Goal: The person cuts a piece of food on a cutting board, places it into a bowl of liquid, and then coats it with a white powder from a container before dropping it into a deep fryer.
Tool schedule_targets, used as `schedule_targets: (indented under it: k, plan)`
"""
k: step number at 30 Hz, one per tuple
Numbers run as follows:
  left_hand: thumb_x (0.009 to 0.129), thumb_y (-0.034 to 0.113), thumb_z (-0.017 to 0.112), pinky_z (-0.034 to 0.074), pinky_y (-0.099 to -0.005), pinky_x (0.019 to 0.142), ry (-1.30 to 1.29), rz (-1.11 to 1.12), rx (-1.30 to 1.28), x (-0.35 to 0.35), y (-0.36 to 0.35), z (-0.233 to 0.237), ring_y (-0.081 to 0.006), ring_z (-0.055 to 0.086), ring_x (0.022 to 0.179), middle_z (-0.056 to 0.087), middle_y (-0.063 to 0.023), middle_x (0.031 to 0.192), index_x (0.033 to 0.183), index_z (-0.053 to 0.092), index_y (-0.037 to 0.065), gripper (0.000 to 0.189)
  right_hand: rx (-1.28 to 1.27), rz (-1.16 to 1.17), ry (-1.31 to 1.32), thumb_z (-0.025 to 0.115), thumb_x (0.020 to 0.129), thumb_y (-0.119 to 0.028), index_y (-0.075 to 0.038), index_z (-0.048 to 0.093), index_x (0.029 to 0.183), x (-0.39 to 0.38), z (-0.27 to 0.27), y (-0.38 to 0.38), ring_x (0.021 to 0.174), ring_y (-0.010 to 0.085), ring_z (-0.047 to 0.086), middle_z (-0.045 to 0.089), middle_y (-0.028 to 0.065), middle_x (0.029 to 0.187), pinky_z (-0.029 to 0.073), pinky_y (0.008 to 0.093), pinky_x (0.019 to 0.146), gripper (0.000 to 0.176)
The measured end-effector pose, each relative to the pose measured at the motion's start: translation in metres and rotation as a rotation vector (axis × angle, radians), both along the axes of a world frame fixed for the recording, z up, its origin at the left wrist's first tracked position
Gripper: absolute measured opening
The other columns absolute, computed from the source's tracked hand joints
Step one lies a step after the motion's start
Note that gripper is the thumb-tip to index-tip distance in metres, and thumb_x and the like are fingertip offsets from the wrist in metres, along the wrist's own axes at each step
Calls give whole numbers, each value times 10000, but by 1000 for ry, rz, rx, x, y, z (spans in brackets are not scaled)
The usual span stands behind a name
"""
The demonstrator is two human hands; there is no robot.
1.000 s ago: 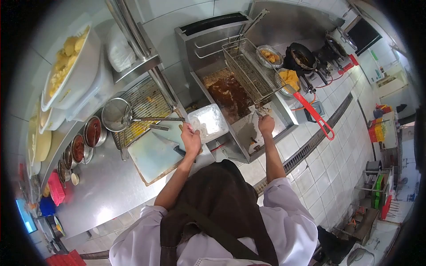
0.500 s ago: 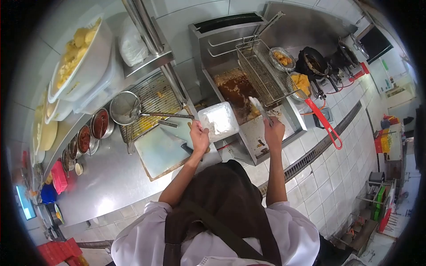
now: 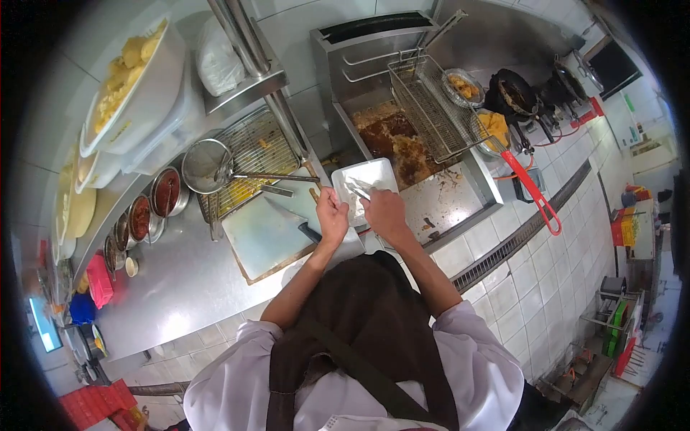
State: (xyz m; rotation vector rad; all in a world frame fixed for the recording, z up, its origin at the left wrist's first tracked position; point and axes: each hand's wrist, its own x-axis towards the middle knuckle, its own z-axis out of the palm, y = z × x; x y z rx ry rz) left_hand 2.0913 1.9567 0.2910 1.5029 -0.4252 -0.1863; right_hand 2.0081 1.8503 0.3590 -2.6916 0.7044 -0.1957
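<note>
My left hand (image 3: 333,218) is closed on the near left edge of a white tray (image 3: 377,171), which it holds beside the fryer. Above the tray's inside, my right hand (image 3: 385,214) grips a small metal utensil (image 3: 357,191), its end over the tray. What the tray contains is too small to tell. The fryer (image 3: 388,140) has dark oil and brown residue in it. Left of the tray, a knife with a black handle (image 3: 309,231) lies on the white cutting board (image 3: 269,241).
A fryer basket (image 3: 431,108) with a red handle (image 3: 532,192) sits over the fryer's right side. Woks (image 3: 514,95) stand at the back right. Strainers (image 3: 208,167), a wire rack (image 3: 259,147) and sauce pots (image 3: 167,192) are at the left, below food tubs (image 3: 136,108).
My right hand has moved left with the utensil, from over the fryer's front to over the white tray. The tray stays in my left hand. The view has shifted slightly.
</note>
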Motion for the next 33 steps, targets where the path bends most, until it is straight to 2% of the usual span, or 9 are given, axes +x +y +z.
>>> schedule_targets:
  k: [3,5,13,17,19,22,26,28,33]
  plan:
    - [695,-116,507,314,-196,531,35,-24,-120,0,4,0,-44,389,605,395,22,666,848,420,34,232,-15,42,32,618,800,-250,-6,630,785,-2,7,1,697,331,640,633,180,730,497,424,641,245]
    - [698,-141,464,383,-192,616,30,-85,-83,3,8,-9,-45,458,677,459,9,770,911,417,33,278,-13,66,52,615,794,-242,-5,631,774,-6,16,3,700,328,639,632,181,728,497,424,644,238]
    - [695,-131,463,362,-188,607,10,-73,-64,1,8,2,-43,440,680,452,12,771,903,417,34,269,-58,55,62,568,713,-100,-6,627,725,-13,36,14,655,323,645,636,179,717,510,403,613,111]
    - [695,-138,477,345,-188,594,46,-80,-79,-7,5,11,-39,419,673,431,20,764,896,417,30,269,-103,48,2,558,717,-91,1,627,751,-2,19,6,650,333,645,637,186,728,513,414,609,120]
    - [696,-140,481,339,-190,581,32,-85,-79,-8,5,9,-38,409,661,422,24,755,887,419,30,263,-55,36,72,547,732,-94,9,627,784,-2,23,2,665,333,649,640,196,762,515,415,619,141]
    - [701,-140,487,330,-192,559,11,-86,-59,-10,5,14,-35,391,641,404,32,733,869,424,30,247,-75,-76,1,542,733,-97,9,632,760,-2,20,1,672,332,650,639,202,747,515,415,622,142]
    - [708,-135,490,320,-190,539,-43,-94,11,-12,6,6,-33,373,627,388,38,705,860,429,25,229,-97,-85,-32,541,734,-96,7,637,729,-2,15,-1,673,332,650,638,199,727,517,412,625,141]
    - [709,-130,489,321,-191,541,-54,-72,-12,-10,6,6,-33,372,627,387,39,703,861,429,24,225,-68,47,-50,548,722,-90,3,637,701,-2,12,-2,669,336,649,634,194,704,519,412,629,130]
    - [711,-113,482,322,-193,544,-54,-20,-62,-11,8,12,-37,366,624,381,39,701,861,428,19,206,-102,109,66,572,703,-87,1,640,711,-20,27,7,672,330,650,633,191,701,522,408,644,112]
